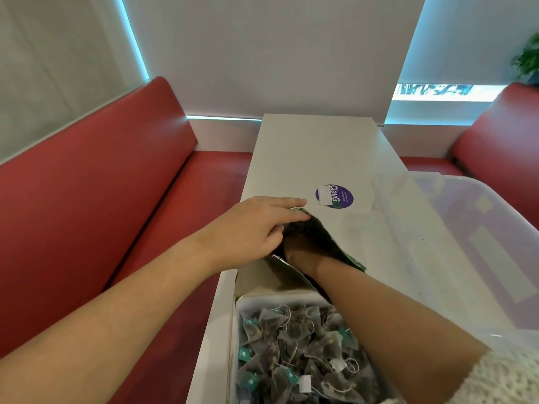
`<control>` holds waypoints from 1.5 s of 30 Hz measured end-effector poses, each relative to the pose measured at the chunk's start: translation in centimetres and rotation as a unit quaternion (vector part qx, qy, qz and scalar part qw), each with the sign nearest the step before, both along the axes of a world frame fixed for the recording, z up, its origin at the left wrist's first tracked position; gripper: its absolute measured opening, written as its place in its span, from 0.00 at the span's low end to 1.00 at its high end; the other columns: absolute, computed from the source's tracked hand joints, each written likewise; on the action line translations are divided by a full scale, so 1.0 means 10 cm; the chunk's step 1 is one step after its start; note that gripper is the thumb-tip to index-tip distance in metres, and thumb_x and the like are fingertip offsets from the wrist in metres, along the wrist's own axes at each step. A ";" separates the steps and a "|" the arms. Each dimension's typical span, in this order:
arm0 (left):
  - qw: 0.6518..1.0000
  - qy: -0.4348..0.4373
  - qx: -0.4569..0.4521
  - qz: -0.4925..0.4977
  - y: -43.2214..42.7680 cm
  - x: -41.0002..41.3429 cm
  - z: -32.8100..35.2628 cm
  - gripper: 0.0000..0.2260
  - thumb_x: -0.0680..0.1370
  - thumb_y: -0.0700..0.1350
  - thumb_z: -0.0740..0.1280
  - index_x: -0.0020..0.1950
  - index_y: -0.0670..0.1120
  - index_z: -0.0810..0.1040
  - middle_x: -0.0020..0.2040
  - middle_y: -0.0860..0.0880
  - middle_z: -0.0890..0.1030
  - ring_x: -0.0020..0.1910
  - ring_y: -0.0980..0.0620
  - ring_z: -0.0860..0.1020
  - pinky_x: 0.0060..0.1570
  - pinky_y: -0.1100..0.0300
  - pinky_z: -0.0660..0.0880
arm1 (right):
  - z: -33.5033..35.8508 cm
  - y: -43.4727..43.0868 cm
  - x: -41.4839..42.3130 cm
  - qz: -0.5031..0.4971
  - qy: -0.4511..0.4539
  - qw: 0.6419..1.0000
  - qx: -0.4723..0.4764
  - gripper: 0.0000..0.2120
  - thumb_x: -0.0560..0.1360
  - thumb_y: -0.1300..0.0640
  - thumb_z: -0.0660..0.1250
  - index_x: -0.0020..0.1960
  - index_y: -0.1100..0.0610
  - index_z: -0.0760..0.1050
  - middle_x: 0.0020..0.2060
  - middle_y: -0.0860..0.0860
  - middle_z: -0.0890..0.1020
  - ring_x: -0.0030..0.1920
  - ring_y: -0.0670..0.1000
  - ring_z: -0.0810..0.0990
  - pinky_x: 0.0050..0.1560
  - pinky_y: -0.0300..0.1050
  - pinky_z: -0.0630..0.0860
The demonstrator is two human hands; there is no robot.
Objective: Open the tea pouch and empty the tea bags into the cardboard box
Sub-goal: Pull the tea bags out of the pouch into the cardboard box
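A dark green tea pouch (326, 240) lies open on the white table, its mouth toward the cardboard box (224, 290). My left hand (253, 228) holds the pouch's upper edge and keeps the mouth open. My right hand (300, 249) is pushed inside the pouch, in shadow, its fingers hidden. The white box at the near edge holds several pyramid tea bags (297, 345) with strings and green or white tags. My right forearm crosses over the box's right side.
A clear plastic storage bin (472, 243) stands on the right of the table (315, 147). A round purple sticker (334, 196) is on the tabletop beyond the pouch. Red bench seats (96, 199) run along both sides.
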State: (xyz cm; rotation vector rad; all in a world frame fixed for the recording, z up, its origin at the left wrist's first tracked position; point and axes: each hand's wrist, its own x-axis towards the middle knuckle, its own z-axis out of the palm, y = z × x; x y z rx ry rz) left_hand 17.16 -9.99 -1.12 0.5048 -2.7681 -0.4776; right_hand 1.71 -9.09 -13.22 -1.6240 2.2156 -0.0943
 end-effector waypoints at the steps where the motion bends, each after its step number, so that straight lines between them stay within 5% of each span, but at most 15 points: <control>1: 1.000 -0.006 -0.006 -0.002 0.01 -0.02 0.00 0.22 0.77 0.36 0.59 0.68 0.53 0.73 0.72 0.58 0.68 0.69 0.60 0.68 0.68 0.65 0.62 | 0.00 0.01 -0.01 0.021 0.028 0.999 0.003 0.15 0.80 0.61 0.56 0.64 0.63 0.72 0.62 0.62 0.75 0.63 0.62 0.73 0.63 0.52 0.71; 3: 1.000 -0.017 -0.015 0.000 0.03 -0.04 0.00 0.23 0.77 0.36 0.58 0.69 0.54 0.72 0.73 0.59 0.67 0.68 0.59 0.68 0.68 0.65 0.61 | 0.05 0.07 0.02 0.031 0.049 0.998 0.012 0.14 0.80 0.60 0.56 0.63 0.60 0.72 0.60 0.59 0.76 0.59 0.59 0.75 0.58 0.46 0.71; 8: 1.000 -0.016 -0.013 0.007 0.02 -0.02 0.01 0.24 0.76 0.36 0.59 0.69 0.56 0.72 0.72 0.61 0.68 0.66 0.58 0.70 0.66 0.62 0.65 | 0.41 0.45 0.05 0.046 0.060 0.997 0.034 0.09 0.76 0.58 0.63 0.56 0.57 0.74 0.48 0.55 0.77 0.48 0.55 0.76 0.55 0.47 0.75; 15: 0.999 -0.035 -0.014 0.009 0.06 -0.01 0.03 0.25 0.76 0.36 0.59 0.70 0.56 0.71 0.72 0.61 0.67 0.69 0.59 0.68 0.67 0.59 0.66 | 0.83 1.32 0.12 0.085 0.033 0.969 -0.229 0.07 0.77 0.59 0.63 0.51 0.56 0.79 0.46 0.51 0.78 0.45 0.53 0.78 0.44 0.48 0.76; 20: 0.999 -0.041 -0.019 0.006 0.10 -0.02 0.01 0.24 0.76 0.37 0.59 0.69 0.56 0.71 0.72 0.60 0.67 0.69 0.59 0.68 0.67 0.59 0.65 | 0.75 1.59 0.06 0.056 0.015 0.952 -0.300 0.04 0.75 0.54 0.67 0.45 0.53 0.80 0.43 0.47 0.78 0.44 0.49 0.75 0.41 0.40 0.72; 24: 0.999 -0.039 -0.017 0.004 0.12 -0.01 -0.01 0.24 0.76 0.36 0.59 0.69 0.55 0.71 0.72 0.60 0.68 0.69 0.59 0.68 0.67 0.59 0.66 | 0.66 1.71 0.09 0.038 -0.091 0.941 -0.325 0.03 0.76 0.56 0.66 0.43 0.53 0.76 0.45 0.45 0.77 0.46 0.46 0.72 0.44 0.34 0.69; 27: 0.999 -0.035 -0.015 0.006 0.13 0.00 -0.02 0.25 0.76 0.36 0.59 0.70 0.55 0.71 0.72 0.60 0.68 0.69 0.58 0.68 0.67 0.57 0.67 | 0.66 1.79 0.14 -0.009 -0.200 0.929 -0.310 0.04 0.79 0.59 0.60 0.46 0.54 0.72 0.39 0.49 0.78 0.38 0.45 0.74 0.38 0.40 0.71; 31: 0.999 -0.033 -0.007 0.001 0.13 0.00 -0.04 0.25 0.75 0.36 0.59 0.70 0.54 0.71 0.72 0.59 0.68 0.69 0.58 0.68 0.68 0.57 0.66 | 0.61 1.91 0.18 -0.037 -0.237 0.903 -0.357 0.07 0.79 0.64 0.58 0.46 0.54 0.72 0.36 0.47 0.76 0.33 0.45 0.71 0.33 0.37 0.67; 36: 0.999 -0.033 0.000 0.001 0.14 -0.01 -0.04 0.24 0.76 0.36 0.59 0.70 0.55 0.71 0.72 0.59 0.68 0.69 0.58 0.68 0.68 0.58 0.66 | 0.35 2.09 0.15 0.087 -0.079 0.948 -0.297 0.03 0.78 0.56 0.62 0.47 0.52 0.75 0.44 0.44 0.77 0.42 0.42 0.74 0.41 0.37 0.74; 40: 0.999 -0.032 0.000 -0.006 0.17 -0.01 -0.04 0.24 0.76 0.36 0.59 0.70 0.54 0.71 0.72 0.58 0.68 0.69 0.58 0.68 0.68 0.58 0.66 | 0.22 2.15 0.10 0.103 0.008 0.968 -0.228 0.15 0.74 0.41 0.60 0.53 0.47 0.79 0.50 0.42 0.78 0.52 0.43 0.72 0.52 0.35 0.72; 43: 0.999 -0.033 0.003 -0.009 0.19 -0.02 -0.04 0.24 0.76 0.36 0.59 0.70 0.54 0.71 0.72 0.58 0.68 0.70 0.58 0.68 0.68 0.60 0.65 | 0.43 2.09 0.11 0.052 0.011 0.939 -0.339 0.09 0.75 0.48 0.63 0.49 0.51 0.79 0.48 0.45 0.77 0.51 0.45 0.71 0.49 0.32 0.68; 45: 0.999 -0.034 0.000 -0.010 0.20 -0.02 -0.04 0.24 0.76 0.36 0.59 0.70 0.54 0.71 0.72 0.58 0.68 0.70 0.58 0.68 0.68 0.61 0.64 | 0.54 1.92 0.12 0.065 0.045 0.928 -0.364 0.10 0.74 0.59 0.66 0.55 0.54 0.77 0.54 0.49 0.78 0.55 0.50 0.73 0.54 0.36 0.70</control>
